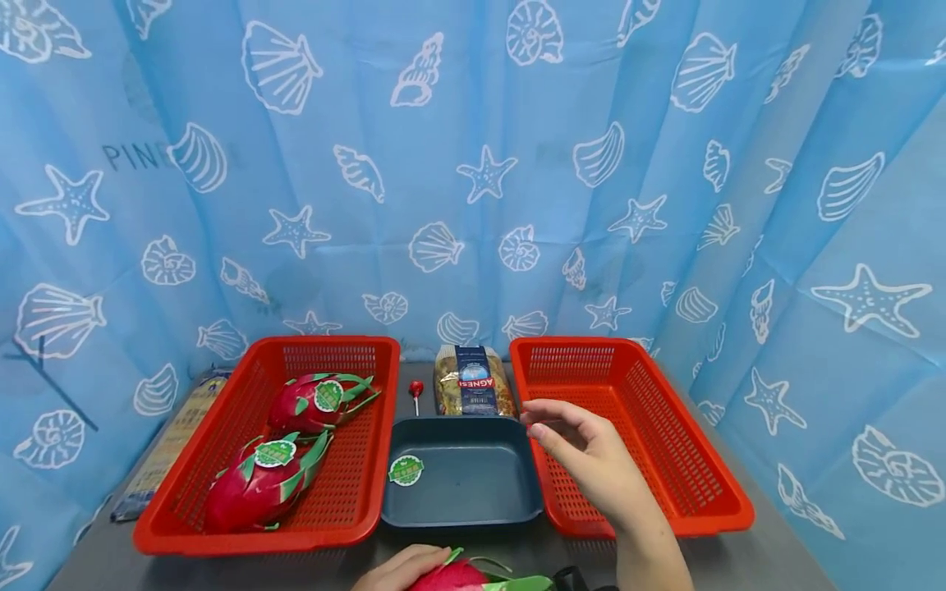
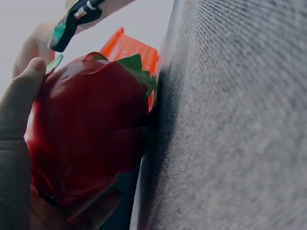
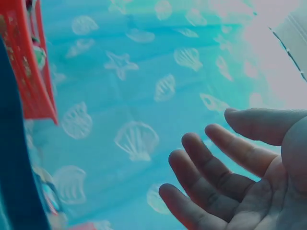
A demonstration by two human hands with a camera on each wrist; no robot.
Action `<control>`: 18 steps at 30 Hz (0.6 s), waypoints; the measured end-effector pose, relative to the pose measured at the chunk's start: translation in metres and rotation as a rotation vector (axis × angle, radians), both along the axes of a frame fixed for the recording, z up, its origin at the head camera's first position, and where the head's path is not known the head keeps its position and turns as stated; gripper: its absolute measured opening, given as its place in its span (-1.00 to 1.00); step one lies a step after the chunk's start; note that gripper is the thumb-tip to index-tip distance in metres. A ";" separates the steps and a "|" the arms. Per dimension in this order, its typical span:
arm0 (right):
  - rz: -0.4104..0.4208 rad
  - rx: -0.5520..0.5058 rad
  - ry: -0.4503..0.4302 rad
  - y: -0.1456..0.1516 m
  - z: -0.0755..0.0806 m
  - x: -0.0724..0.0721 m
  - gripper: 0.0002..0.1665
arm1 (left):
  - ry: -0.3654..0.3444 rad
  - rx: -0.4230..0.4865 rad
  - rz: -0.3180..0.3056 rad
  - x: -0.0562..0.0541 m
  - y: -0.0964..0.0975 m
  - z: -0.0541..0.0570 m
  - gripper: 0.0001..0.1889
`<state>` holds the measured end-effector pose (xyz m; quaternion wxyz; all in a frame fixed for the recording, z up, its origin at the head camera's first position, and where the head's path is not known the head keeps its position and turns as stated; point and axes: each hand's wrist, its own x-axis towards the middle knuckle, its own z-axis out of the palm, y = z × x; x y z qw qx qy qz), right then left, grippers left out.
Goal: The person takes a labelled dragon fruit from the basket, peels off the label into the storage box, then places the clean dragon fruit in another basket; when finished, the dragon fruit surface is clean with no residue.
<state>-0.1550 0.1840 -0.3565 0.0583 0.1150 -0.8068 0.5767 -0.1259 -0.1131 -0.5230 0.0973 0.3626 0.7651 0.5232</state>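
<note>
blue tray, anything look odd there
A round green-and-white sticker sits at the left side of the dark blue rectangular tray; odd, since a magenta, green-leaved dragon fruit wears a similar one.

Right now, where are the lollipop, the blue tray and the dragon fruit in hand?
Lollipop (image 1: 416,389): head view, on its red top.
Blue tray (image 1: 473,480): head view, on its bare floor.
Held dragon fruit (image 2: 91,124): left wrist view, red skin.

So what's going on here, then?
A person's left hand is holding a dragon fruit near the table's front edge. Their right hand, holding nothing, is by the right red basket. Two more dragon fruits lie in the left red basket; between the baskets sits a dark blue tray with a green sticker.
</note>
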 end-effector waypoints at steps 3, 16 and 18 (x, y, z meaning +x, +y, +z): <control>-0.063 0.034 0.065 0.014 0.002 0.004 -0.61 | -0.014 0.032 -0.005 0.002 0.001 -0.002 -0.48; -0.207 0.130 0.293 0.085 -0.004 0.013 -0.62 | 0.012 0.172 0.066 -0.003 0.008 -0.019 -0.61; -0.242 0.142 0.294 0.099 -0.008 0.012 -0.61 | 0.022 0.190 0.074 -0.004 0.007 -0.020 -0.62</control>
